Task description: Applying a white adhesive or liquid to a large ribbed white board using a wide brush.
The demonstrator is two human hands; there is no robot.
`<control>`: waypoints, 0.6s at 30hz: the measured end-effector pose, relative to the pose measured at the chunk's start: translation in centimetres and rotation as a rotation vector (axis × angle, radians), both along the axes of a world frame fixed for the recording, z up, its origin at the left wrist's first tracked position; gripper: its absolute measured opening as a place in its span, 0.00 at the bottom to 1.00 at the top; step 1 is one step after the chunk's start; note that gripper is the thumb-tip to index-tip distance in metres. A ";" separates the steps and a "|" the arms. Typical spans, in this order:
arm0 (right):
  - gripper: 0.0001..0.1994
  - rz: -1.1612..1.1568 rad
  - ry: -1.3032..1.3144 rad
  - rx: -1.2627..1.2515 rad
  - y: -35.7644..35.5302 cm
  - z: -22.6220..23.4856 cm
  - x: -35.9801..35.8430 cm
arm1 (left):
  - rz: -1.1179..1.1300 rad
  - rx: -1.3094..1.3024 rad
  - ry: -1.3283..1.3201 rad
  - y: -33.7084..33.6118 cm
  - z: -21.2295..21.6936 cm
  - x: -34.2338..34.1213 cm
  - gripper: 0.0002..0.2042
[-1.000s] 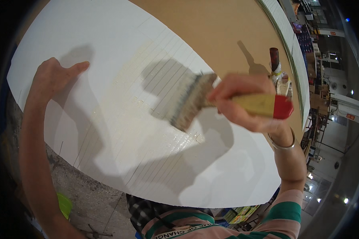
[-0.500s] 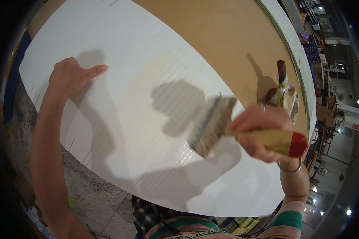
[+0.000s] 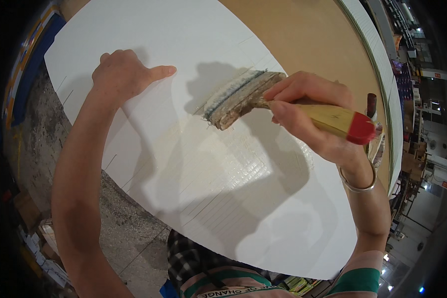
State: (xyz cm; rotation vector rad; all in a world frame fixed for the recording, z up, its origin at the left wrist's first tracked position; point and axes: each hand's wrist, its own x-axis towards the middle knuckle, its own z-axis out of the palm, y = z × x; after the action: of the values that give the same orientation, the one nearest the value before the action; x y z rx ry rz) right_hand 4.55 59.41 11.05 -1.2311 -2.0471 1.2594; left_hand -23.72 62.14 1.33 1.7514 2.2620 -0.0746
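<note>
A wide paintbrush with a yellowish wooden handle and a red end is gripped in my right hand. Its pale, worn bristles point left over the large white sheet; I cannot tell whether they press on it. A glossy wet patch shines in the sheet's middle, over fine parallel lines. My left hand rests on the far left part of the sheet, thumb stretched out to the right and the other fingers partly hidden. It holds nothing.
Under the sheet lies a brown board. Behind my right wrist, a dark upright handle belongs to a wrapped object, mostly hidden. Grey floor shows at the lower left, beside a blue-edged item. Shelves and boxes line the right.
My right hand has carried the brush away from me and to the left, from the sheet's right side toward its far middle. My left hand stays on the sheet; the view has shifted.
</note>
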 end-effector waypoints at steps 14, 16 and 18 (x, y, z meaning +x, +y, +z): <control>0.06 0.228 -0.182 -0.027 -1.3 -0.5 1.3 | -0.032 0.009 0.074 -0.7 0.0 0.2 0.38; 0.07 0.199 -0.246 0.032 -1.6 1.1 0.9 | -0.018 -0.035 0.077 -0.5 0.5 0.4 0.38; 0.06 0.162 -0.259 0.043 -1.4 1.5 -0.4 | -0.012 -0.067 0.068 -0.4 0.9 0.7 0.39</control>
State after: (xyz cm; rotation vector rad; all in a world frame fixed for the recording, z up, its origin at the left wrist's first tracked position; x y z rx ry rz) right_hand 4.19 57.99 12.58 -1.2876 -2.3884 1.1690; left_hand -23.04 61.70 2.25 1.7536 2.2682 -0.2124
